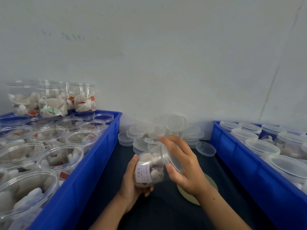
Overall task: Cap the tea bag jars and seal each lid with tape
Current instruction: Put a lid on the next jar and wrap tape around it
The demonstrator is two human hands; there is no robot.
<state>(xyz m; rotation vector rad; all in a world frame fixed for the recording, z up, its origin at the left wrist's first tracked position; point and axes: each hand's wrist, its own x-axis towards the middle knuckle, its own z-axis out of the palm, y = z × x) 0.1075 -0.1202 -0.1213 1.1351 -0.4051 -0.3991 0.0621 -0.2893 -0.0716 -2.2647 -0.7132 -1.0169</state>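
A clear plastic jar (149, 170) full of tea bags, with a white label, is tilted on its side above the dark table. My left hand (131, 185) grips its base from below. My right hand (184, 165) holds a clear lid (171, 159) against the jar's mouth, with the fingers curled round the rim. A pile of loose clear lids (159, 131) lies at the back, against the wall. A flat yellowish tape roll (206, 193) lies on the table, partly hidden under my right wrist.
A blue bin (93, 163) on the left holds several open jars of tea bags, with more jars stacked at its back. A blue bin (245, 166) on the right holds several capped jars. The dark table (166, 213) runs between them.
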